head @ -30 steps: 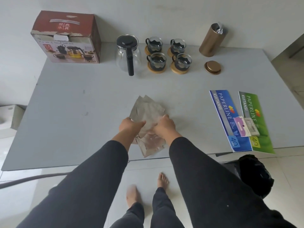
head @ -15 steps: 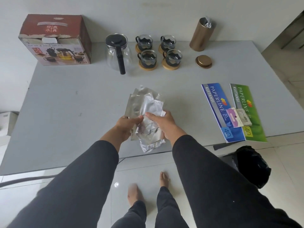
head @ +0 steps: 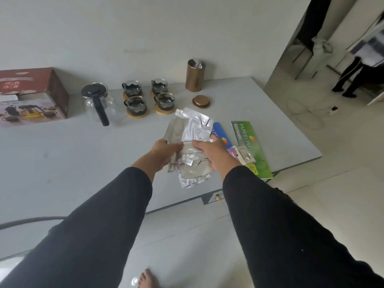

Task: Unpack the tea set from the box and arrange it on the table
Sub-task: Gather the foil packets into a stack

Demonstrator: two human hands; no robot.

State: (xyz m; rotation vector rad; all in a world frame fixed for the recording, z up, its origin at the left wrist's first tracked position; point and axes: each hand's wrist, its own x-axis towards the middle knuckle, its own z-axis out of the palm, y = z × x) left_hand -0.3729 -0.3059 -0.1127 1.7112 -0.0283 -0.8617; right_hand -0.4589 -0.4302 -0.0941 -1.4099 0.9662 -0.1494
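Both hands hold a stack of silver foil packets (head: 190,132) up above the grey table (head: 62,159). My left hand (head: 164,151) grips the stack's left edge and my right hand (head: 212,151) grips its right side. At the back of the table stand a glass teapot (head: 97,102) with a black lid and handle, and several glass cups (head: 135,103) on wooden coasters. The red tea set box (head: 31,96) lies at the far left. A gold canister (head: 194,75) stands open behind the cups, its lid (head: 201,101) lying in front of it.
A blue booklet (head: 221,135) and a green booklet (head: 247,138) lie near the table's right front edge, with small cards on them. A person (head: 357,73) stands in the room beyond at the far right. My bare foot (head: 147,278) is on the tiled floor.
The hands have lifted the foil packets off the table and carried them to the right, over the blue booklet. The view has swung right and upward.
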